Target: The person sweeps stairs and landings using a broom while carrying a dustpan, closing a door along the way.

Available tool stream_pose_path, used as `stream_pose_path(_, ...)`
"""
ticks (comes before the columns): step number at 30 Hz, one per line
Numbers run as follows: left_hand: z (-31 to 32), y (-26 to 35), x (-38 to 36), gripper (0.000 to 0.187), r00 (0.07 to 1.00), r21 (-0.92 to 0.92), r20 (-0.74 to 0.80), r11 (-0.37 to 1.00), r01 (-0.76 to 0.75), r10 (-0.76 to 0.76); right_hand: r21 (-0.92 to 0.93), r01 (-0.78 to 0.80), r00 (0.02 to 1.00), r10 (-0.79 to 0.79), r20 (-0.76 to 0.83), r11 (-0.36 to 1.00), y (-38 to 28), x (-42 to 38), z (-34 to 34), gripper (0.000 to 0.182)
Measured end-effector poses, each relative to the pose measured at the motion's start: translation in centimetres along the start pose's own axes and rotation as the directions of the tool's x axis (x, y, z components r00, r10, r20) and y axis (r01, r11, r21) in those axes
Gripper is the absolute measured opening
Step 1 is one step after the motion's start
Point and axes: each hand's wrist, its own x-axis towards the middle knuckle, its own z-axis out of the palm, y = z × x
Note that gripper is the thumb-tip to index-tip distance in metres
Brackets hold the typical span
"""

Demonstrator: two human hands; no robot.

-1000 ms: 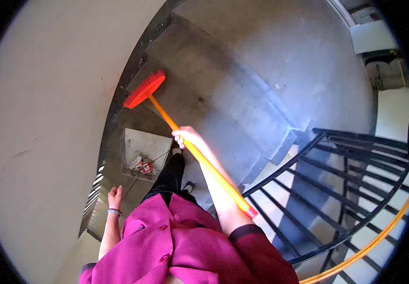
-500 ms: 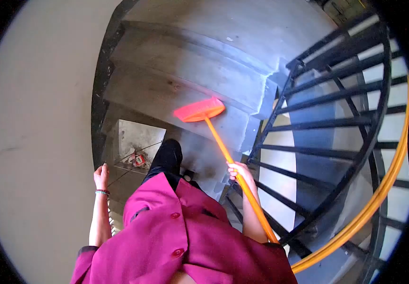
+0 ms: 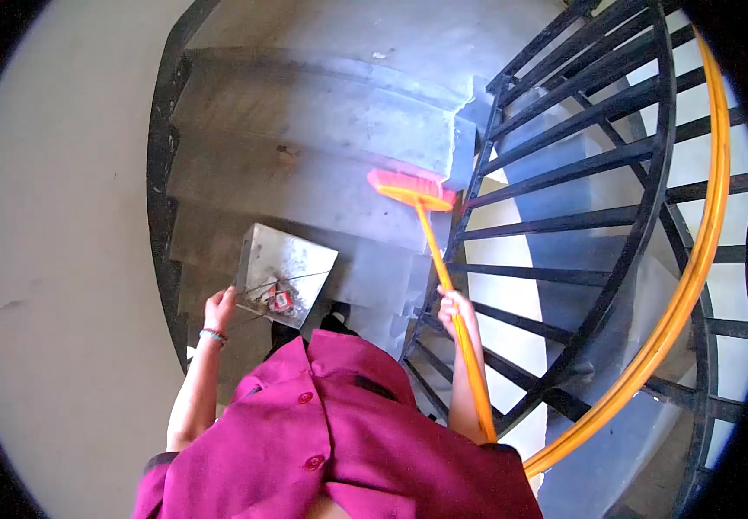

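Note:
My left hand [image 3: 219,309] is closed around the thin wire handle [image 3: 303,278] of a box-like metal dustpan [image 3: 306,256]. In the dustpan lie grey dirt and a crumpled red-and-white packet [image 3: 281,300]. My right hand [image 3: 456,311] grips the orange stick of a broom [image 3: 430,238], wrapped around its middle. The broom's pink-bristled head [image 3: 413,188] rests on a stair step close to the railing side, right of the dustpan. The stick's upper end reaches back beside my right arm.
Grey concrete stairs [image 3: 331,112] show ahead, with a dark stain [image 3: 287,154] and a small pale scrap [image 3: 379,55]. A black metal railing [image 3: 556,221] with a yellow handrail [image 3: 709,225] curves along the right. A pale wall [image 3: 54,225] with a dark lower band stands left.
The broom head has shifted right toward the railing. My left hand and the dustpan have moved right and come up in view. My forward foot is now mostly hidden.

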Motion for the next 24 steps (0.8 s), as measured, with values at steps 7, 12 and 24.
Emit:
stream_pose_path(7, 0.5, -3.9, 8.5, 0.032, 0.964, -0.07, 0.267, 0.997, 0.022, -0.002, 0.293, -0.14, 0.99, 0.128, 0.06, 0.946, 12.7, 2.5, 7.4, 0.026)
stream_pose_path(12, 1.5, -5.3, 9.2, 0.031, 0.942, -0.103, 0.334, 0.993, 0.052, -0.015, -0.108, -0.307, 0.938, 0.32, 0.133, 0.945, 21.8, -3.4, 11.6, 0.039)
stream_pose_path(24, -1.2, -6.7, 10.6, 0.036, 0.944, -0.114, 0.331, 0.992, 0.047, -0.007, -0.199, -0.138, 0.981, 0.107, -0.159, 0.97, 15.1, -5.2, 15.4, 0.027)
